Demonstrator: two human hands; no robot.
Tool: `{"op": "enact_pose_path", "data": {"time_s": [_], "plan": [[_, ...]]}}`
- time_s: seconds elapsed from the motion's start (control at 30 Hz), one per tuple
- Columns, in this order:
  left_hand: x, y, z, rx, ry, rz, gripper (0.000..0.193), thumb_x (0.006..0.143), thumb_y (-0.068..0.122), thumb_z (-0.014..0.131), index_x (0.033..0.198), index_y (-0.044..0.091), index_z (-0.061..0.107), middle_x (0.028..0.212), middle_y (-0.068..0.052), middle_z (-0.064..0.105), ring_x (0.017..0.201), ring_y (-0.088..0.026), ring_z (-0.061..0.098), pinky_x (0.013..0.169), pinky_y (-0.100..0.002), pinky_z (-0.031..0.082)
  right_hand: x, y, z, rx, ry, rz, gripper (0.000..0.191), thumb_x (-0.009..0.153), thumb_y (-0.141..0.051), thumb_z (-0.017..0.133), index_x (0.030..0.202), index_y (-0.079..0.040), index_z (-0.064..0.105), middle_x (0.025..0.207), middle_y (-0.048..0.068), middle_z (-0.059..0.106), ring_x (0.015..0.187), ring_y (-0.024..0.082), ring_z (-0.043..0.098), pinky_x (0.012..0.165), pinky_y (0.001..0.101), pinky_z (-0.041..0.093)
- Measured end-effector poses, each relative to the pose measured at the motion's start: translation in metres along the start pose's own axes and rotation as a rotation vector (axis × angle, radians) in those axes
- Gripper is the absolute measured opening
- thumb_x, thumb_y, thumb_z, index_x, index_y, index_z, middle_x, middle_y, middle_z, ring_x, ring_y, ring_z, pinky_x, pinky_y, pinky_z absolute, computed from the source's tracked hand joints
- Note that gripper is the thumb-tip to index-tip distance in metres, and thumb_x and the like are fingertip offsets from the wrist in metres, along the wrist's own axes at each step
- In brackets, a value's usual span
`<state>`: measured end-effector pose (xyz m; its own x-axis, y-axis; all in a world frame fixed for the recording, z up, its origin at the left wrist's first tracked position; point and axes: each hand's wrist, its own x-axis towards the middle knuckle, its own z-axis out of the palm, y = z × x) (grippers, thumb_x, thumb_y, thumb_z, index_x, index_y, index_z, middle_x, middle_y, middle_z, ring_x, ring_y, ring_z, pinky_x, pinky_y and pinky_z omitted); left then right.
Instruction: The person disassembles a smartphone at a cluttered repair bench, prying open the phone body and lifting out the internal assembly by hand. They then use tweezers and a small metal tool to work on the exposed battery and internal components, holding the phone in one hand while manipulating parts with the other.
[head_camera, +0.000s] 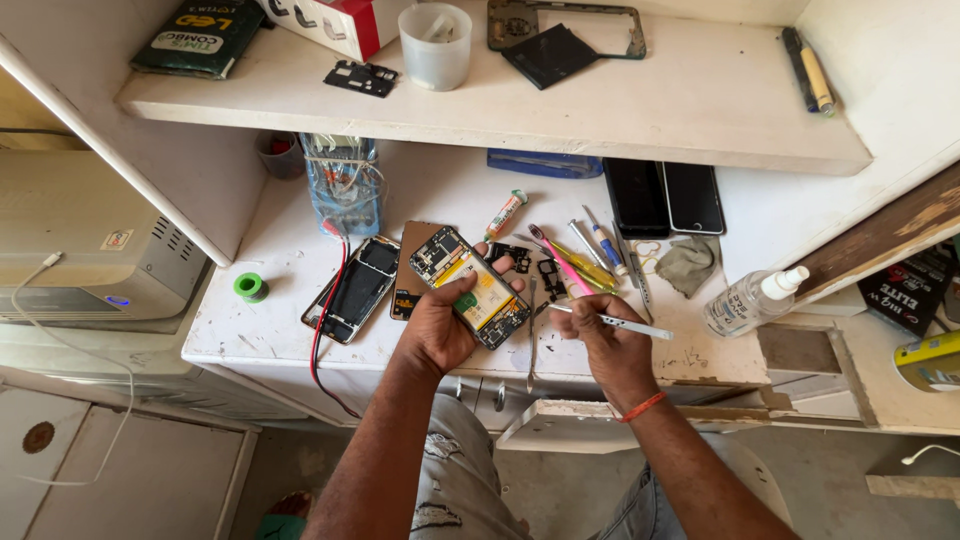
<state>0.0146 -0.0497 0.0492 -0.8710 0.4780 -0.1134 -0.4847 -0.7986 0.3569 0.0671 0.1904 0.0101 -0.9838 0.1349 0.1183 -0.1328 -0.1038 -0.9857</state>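
Phone (472, 287), back off and board bare, sits tilted in the left hand (440, 325), fingers curled round its edges, just above the tabletop (280, 330). Right hand (605, 345) pinches a thin tool (615, 321) beside it. I'd brace that wrist and bring the tip in slowly, clear of the loose screwdrivers (590, 255).

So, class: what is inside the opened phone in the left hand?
Inside the opened phone, a circuit board sits at the far end, then a yellow-labelled battery and a green tab. The left hand covers the phone's underside and near edge.
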Motion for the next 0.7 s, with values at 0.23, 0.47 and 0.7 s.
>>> {"op": "enact_pose_path", "data": {"time_s": [0.23,0.47,0.7], "plan": [[-0.002,-0.001,0.0,0.013,-0.047,-0.025,0.047,0.103,0.022,0.054,0.149,0.023,0.048,0.129,-0.022,0.067,0.121,-0.043,0.064,0.097,-0.061,0.056,-0.001,0.0,0.008,-0.01,-0.04,-0.039,0.028,0.09,-0.006,0.079,0.115,0.004,0.072,0.101,0.013,0.077,0.091,0.013,0.072,0.085,0.027,0.06],[0.002,0.0,-0.003,0.004,-0.052,-0.015,0.043,0.107,0.023,0.049,0.15,0.021,0.045,0.131,-0.024,0.066,0.122,-0.045,0.063,0.099,-0.061,0.056,-0.003,-0.01,0.019,-0.073,-0.076,-0.084,0.025,0.091,-0.005,0.077,0.114,0.003,0.073,0.104,0.01,0.078,0.095,0.011,0.073,0.086,0.024,0.06],[0.003,0.0,-0.004,0.018,-0.048,-0.016,0.043,0.107,0.024,0.046,0.149,0.021,0.045,0.131,-0.023,0.066,0.121,-0.044,0.063,0.097,-0.061,0.056,-0.011,-0.01,0.024,-0.264,-0.114,-0.24,0.021,0.091,-0.006,0.079,0.11,0.003,0.076,0.101,0.008,0.079,0.093,0.009,0.072,0.082,0.0234,0.059]]}}
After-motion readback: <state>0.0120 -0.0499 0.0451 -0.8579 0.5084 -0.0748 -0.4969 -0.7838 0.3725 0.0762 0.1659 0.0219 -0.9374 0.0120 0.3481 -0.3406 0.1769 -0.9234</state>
